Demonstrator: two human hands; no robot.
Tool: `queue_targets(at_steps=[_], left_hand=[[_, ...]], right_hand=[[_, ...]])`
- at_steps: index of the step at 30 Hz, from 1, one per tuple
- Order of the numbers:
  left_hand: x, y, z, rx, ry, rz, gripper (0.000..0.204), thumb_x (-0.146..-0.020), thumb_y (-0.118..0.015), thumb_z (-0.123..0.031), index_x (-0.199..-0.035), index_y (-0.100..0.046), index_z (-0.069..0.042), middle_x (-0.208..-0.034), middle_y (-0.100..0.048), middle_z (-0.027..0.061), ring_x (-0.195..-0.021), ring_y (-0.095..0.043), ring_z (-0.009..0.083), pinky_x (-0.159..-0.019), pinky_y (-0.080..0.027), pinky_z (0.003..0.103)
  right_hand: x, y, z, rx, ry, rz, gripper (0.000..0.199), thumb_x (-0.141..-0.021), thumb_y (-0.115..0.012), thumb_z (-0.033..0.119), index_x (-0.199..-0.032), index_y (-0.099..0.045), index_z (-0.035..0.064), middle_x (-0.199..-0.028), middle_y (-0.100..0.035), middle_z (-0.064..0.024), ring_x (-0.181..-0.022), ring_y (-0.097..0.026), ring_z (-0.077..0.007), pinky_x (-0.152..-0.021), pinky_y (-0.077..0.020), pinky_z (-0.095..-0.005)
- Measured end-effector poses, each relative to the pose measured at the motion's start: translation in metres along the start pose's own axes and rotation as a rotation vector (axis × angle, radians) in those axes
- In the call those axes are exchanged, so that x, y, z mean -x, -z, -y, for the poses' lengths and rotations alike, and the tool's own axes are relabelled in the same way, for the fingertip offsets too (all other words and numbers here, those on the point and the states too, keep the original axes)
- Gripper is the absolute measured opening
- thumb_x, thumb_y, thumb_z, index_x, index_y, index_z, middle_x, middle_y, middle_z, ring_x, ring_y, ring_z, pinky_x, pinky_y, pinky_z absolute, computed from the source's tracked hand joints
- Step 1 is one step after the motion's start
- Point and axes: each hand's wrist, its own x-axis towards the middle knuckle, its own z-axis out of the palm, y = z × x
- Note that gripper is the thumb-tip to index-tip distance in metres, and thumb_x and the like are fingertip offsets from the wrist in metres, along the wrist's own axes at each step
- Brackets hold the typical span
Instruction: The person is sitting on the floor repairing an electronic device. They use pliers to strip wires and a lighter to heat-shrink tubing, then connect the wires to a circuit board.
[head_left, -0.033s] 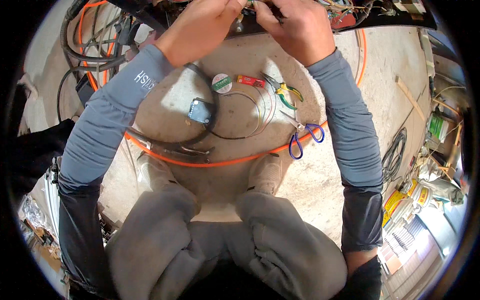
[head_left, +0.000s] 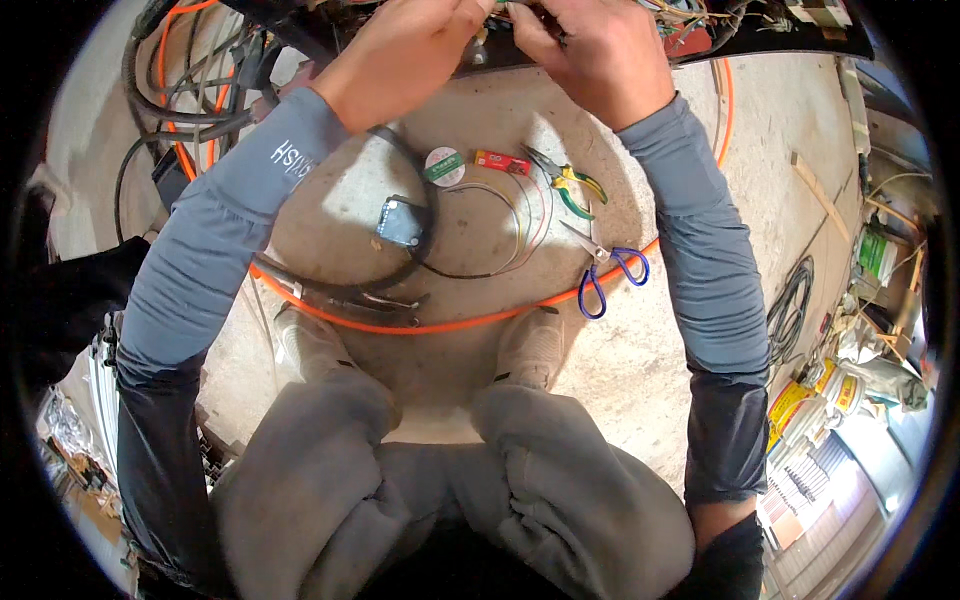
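Both hands are at the top edge, close together over a dark unit with a tangle of coloured wires (head_left: 690, 18). My left hand (head_left: 410, 55) is closed, thumb and fingers pressed together at the picture's edge. Opposite it, my right hand (head_left: 600, 60) is closed too, with its fingers curled and its thumb pointing at the left fingertips. A bit of green shows between them, too small and cut off to name. On the floor below lie pliers with green and yellow handles (head_left: 566, 180), blue-handled scissors (head_left: 603, 262), a red box (head_left: 502, 162) and a round white-and-green tin (head_left: 443, 166).
An orange hose (head_left: 450, 328) curves across the floor before my shoes (head_left: 530, 350). A black cable (head_left: 425, 225) loops past a small dark square packet (head_left: 403, 221) and thin loose wires (head_left: 518, 225). Thick cables (head_left: 190, 120) crowd the upper left; buckets (head_left: 840, 385) stand at right.
My right hand and forearm have shifted very slightly to the right. The left hand stays almost in place, and the things on the floor have not moved.
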Motion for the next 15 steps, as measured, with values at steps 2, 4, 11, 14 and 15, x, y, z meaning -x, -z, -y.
queue_targets(at_steps=[2, 4, 11, 14, 15], left_hand=[[0.001, 0.002, -0.002, -0.011, 0.005, 0.013, 0.021, -0.11, -0.045, -0.018, -0.104, -0.052, 0.001, -0.092, -0.053, 0.0172, -0.088, -0.054, 0.0307, -0.083, -0.046, 0.041], [-0.001, 0.001, 0.005, -0.024, 0.01, 0.028, 0.02, -0.109, -0.047, -0.016, -0.101, -0.052, 0.001, -0.09, -0.052, 0.0173, -0.087, -0.054, 0.0308, -0.082, -0.046, 0.041], [0.005, -0.004, 0.019, -0.243, -0.305, -0.083, 0.014, -0.103, -0.053, -0.007, -0.095, -0.05, 0.004, -0.088, -0.052, 0.0219, -0.083, -0.054, 0.0389, -0.076, -0.045, 0.049], [0.008, -0.01, 0.017, -0.191, -0.235, -0.15, 0.012, -0.101, -0.053, -0.005, -0.095, -0.051, 0.005, -0.089, -0.053, 0.0235, -0.084, -0.055, 0.042, -0.076, -0.044, 0.05], [0.006, -0.01, 0.019, -0.205, -0.241, -0.153, 0.011, -0.1, -0.053, -0.004, -0.095, -0.051, 0.005, -0.089, -0.053, 0.0237, -0.085, -0.055, 0.0426, -0.076, -0.044, 0.05]], right_hand=[[-0.011, 0.013, 0.004, 0.091, 0.037, 0.155, 0.009, -0.086, -0.066, 0.009, -0.085, -0.061, 0.0015, -0.08, -0.065, -0.0179, -0.072, -0.066, -0.0397, -0.061, -0.0526, -0.0477], [-0.019, 0.019, 0.005, 0.143, 0.061, 0.265, 0.012, -0.084, -0.066, 0.012, -0.081, -0.06, 0.0018, -0.079, -0.065, -0.0176, -0.071, -0.066, -0.0395, -0.06, -0.0522, -0.0483], [-0.042, 0.02, 0.004, 0.204, 0.09, 0.476, 0.018, -0.076, -0.072, 0.021, -0.074, -0.063, 0.0046, -0.075, -0.066, -0.0161, -0.07, -0.067, -0.0382, -0.061, -0.0537, -0.048], [-0.044, 0.019, 0.007, 0.209, 0.119, 0.443, 0.02, -0.074, -0.074, 0.023, -0.075, -0.066, 0.0049, -0.073, -0.066, -0.016, -0.068, -0.066, -0.0391, -0.061, -0.0544, -0.0477], [-0.044, 0.019, 0.007, 0.21, 0.13, 0.423, 0.021, -0.073, -0.075, 0.024, -0.075, -0.067, 0.005, -0.073, -0.066, -0.016, -0.067, -0.066, -0.0395, -0.061, -0.0546, -0.0477]])
